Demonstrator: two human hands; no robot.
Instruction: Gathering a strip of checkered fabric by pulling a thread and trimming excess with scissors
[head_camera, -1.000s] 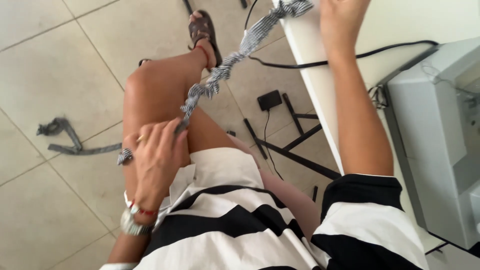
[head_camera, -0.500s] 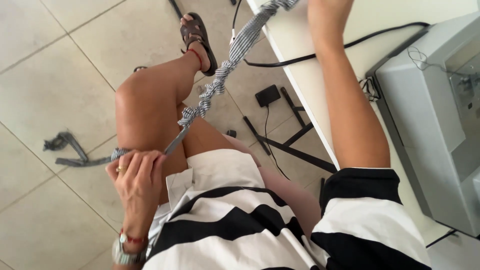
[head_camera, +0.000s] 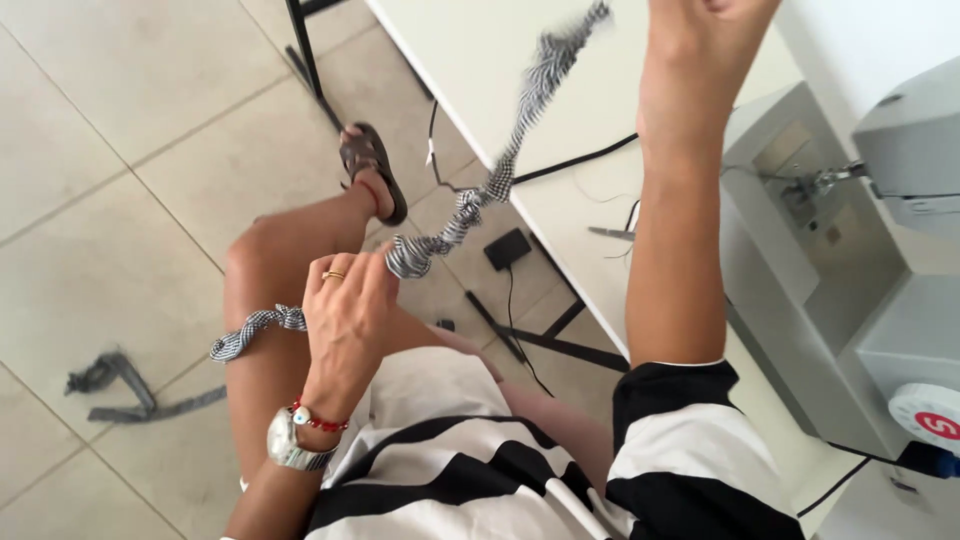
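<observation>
between both hands, checked fabric strip (head_camera: 470, 205)

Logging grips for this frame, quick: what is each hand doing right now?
Left hand: closed around the checked fabric strip.
Right hand: raised, mostly out of frame; grip cannot be told.

Twisted black-and-white checked fabric strip (head_camera: 470, 205), slanting up above the knee

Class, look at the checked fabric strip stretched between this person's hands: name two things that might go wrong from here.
1. The checked strip hangs slack and blurred above the table; it might slip from the left hand.
2. The right hand works near the sewing machine; the swinging strip might snag its needle area.
</observation>
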